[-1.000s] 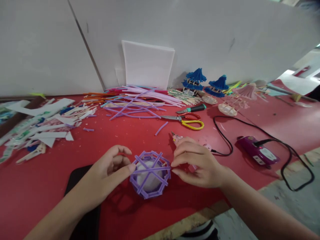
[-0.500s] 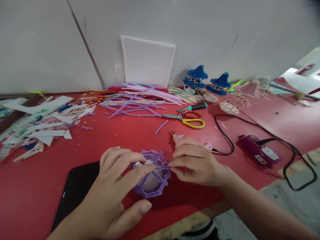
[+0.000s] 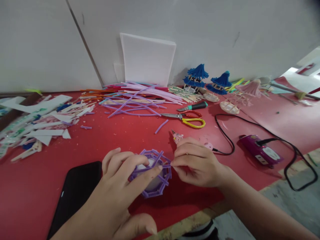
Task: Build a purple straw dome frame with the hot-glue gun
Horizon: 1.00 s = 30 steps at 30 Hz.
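Observation:
A small many-sided frame [image 3: 153, 193] covered in purple pipe cleaner lies in front of me, pale inside, with purple strips crossing its top. Over its left side rests my left hand [image 3: 125, 186], fingers stretched and thumb well apart. Its index fingertip presses on a crossing strip near the right rim. At that rim, my right hand [image 3: 193, 161] pinches the end of a purple pipe cleaner strip [image 3: 166, 166] between thumb and fingers. A pink glue gun [image 3: 177, 137], nozzle showing, lies just behind my right hand, which partly hides it.
A black phone [image 3: 75, 193] lies left. Behind are yellow-handled scissors [image 3: 185, 119], a utility knife [image 3: 193, 106] and piled pipe cleaners [image 3: 140, 96]. Blue-roofed models [image 3: 196, 76] stand by the wall. A purple power strip [image 3: 261, 150] trails a black cord at right; scraps [image 3: 50, 123] heap at left.
My left index fingertip has slid right along the crossing strip, toward my right hand. The right hand keeps its pinch at the rim and has barely moved.

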Available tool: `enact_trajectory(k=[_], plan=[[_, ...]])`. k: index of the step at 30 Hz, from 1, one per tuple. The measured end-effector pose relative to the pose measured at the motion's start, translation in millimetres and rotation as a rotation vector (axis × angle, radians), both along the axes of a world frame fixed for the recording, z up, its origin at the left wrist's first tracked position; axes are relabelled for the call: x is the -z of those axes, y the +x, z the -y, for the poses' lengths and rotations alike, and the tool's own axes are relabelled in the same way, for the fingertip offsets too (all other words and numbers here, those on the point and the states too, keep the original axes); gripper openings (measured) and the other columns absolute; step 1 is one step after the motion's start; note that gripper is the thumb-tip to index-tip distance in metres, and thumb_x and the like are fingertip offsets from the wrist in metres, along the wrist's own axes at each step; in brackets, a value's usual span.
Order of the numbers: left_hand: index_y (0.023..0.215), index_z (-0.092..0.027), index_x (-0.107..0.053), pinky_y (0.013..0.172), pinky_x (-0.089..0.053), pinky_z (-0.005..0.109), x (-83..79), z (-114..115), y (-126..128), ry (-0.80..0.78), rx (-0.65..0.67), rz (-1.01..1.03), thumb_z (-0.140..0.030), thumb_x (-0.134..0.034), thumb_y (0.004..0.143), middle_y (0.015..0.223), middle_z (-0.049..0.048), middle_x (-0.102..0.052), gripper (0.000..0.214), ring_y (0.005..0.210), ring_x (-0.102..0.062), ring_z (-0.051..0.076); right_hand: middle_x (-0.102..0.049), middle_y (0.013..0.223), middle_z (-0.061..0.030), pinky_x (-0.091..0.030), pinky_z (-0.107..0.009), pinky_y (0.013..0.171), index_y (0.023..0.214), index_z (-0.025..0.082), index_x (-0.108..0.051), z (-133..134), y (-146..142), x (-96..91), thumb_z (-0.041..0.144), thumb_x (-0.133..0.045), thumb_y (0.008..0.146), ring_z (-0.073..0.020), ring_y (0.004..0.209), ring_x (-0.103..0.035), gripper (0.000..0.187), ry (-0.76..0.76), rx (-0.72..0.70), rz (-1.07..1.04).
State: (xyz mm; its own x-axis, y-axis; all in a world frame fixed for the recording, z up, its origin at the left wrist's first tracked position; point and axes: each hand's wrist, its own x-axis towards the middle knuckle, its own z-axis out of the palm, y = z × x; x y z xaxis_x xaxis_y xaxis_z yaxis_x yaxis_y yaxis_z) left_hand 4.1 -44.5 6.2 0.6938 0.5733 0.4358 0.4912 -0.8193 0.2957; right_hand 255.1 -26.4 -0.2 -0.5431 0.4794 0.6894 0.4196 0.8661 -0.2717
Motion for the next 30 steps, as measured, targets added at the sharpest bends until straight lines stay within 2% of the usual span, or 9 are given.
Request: enact_trajectory(k=[6, 15, 24, 30], plan=[[0.128, -0.029, -0.053, 0.101, -0.019, 0.053, -0.6, 0.9, 0.9, -0.051, -0.037, 0.033, -0.074, -0.03, 0.083, 0.11, 0.0078, -0.054, 0.067, 0.1, -0.045, 0.028, -0.065, 0.079, -0.0047, -0.053, -0.035, 0.077, 0.092, 0.017, -0.064, 1.9, 1.8, -2.2, 0.004, -0.054, 0.076, -0.0148, 0.074, -0.059, 0.023, -0.043, -0.018, -0.02], [0.129, -0.033, -0.055, 0.103, -0.021, 0.055, 1.3, 2.2, 0.9, -0.101, -0.078, 0.061, -0.076, -0.028, 0.081, 0.109, 0.0077, -0.055, 0.07, 0.1, -0.048, 0.029, -0.066, 0.078, -0.0054, -0.053, -0.035, 0.076, 0.092, 0.016, -0.065, 2.8, 0.4, -1.4, 0.006, -0.054, 0.078, -0.0157, 0.073, -0.06, 0.02, -0.056, -0.046, -0.024], [0.13, -0.031, -0.051, 0.104, -0.018, 0.056, 2.1, 0.5, -0.6, -0.148, -0.028, 0.069, -0.073, -0.03, 0.084, 0.115, 0.0094, -0.053, 0.066, 0.106, -0.046, 0.031, -0.065, 0.077, -0.0064, -0.053, -0.036, 0.076, 0.089, 0.015, -0.065, 3.3, 0.6, -0.9, 0.005, -0.055, 0.077, -0.0159, 0.072, -0.059, 0.019, -0.066, -0.066, -0.043], [0.128, -0.032, -0.054, 0.104, -0.021, 0.056, 1.0, 0.4, -0.6, -0.139, -0.034, 0.063, -0.073, -0.028, 0.084, 0.111, 0.0084, -0.054, 0.065, 0.103, -0.05, 0.03, -0.065, 0.078, -0.0058, -0.053, -0.035, 0.075, 0.09, 0.017, -0.065, 3.3, 0.3, -0.9, 0.007, -0.053, 0.078, -0.0158, 0.073, -0.059, 0.02, -0.074, -0.071, -0.038]])
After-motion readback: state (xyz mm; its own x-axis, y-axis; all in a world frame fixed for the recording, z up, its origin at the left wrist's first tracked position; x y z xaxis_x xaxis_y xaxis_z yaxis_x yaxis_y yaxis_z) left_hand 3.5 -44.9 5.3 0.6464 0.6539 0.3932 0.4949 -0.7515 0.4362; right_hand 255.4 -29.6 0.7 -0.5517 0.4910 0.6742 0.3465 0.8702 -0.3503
